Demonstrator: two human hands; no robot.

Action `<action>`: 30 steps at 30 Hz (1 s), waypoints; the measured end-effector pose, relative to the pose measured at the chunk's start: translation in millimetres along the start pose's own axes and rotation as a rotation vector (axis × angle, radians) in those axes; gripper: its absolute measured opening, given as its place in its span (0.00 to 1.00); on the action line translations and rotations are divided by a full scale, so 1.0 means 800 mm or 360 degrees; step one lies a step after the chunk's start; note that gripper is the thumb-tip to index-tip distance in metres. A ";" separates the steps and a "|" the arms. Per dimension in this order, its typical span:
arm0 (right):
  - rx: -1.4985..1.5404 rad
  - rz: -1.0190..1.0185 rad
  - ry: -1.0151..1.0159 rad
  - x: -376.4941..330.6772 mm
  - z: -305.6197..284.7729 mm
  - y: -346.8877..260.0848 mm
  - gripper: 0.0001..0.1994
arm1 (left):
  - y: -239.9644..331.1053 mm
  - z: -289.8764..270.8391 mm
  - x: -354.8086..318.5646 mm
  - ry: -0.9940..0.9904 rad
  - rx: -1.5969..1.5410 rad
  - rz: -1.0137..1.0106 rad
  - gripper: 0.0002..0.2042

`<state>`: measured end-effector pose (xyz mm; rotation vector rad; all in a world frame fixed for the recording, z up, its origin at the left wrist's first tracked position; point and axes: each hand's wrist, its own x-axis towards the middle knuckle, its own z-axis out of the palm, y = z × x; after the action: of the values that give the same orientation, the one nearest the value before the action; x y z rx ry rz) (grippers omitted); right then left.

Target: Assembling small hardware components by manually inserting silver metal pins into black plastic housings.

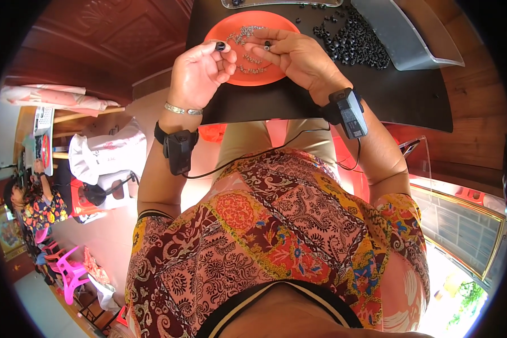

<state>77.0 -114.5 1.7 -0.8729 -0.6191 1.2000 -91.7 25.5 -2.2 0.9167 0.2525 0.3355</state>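
My left hand [201, 70] pinches a small black ring-shaped part [220, 46] between thumb and forefinger, over the left edge of an orange round plate [226, 25]. My right hand [296, 55] holds another small dark part [267, 44] at its fingertips above the plate's middle. Several small silvery metal pieces [246, 35] lie on the plate. Both wrists carry black strapped devices joined by a cable.
A heap of small black ring parts [355, 42] lies on the black table [411, 98] to the right of the plate. A grey tray [403, 36] stands at the back right. Another person [36, 205] sits at far left, near pink plastic chairs [67, 270].
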 end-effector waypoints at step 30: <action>-0.0893 -0.0339 -0.0026 0.000 0.003 -0.005 0.21 | -0.012 0.040 0.012 0.0335 0.0981 0.0152 0.10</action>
<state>77.4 -114.7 6.1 -1.2280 -1.0625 0.8478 -69.7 0.4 8.3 1.5058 0.5242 0.4544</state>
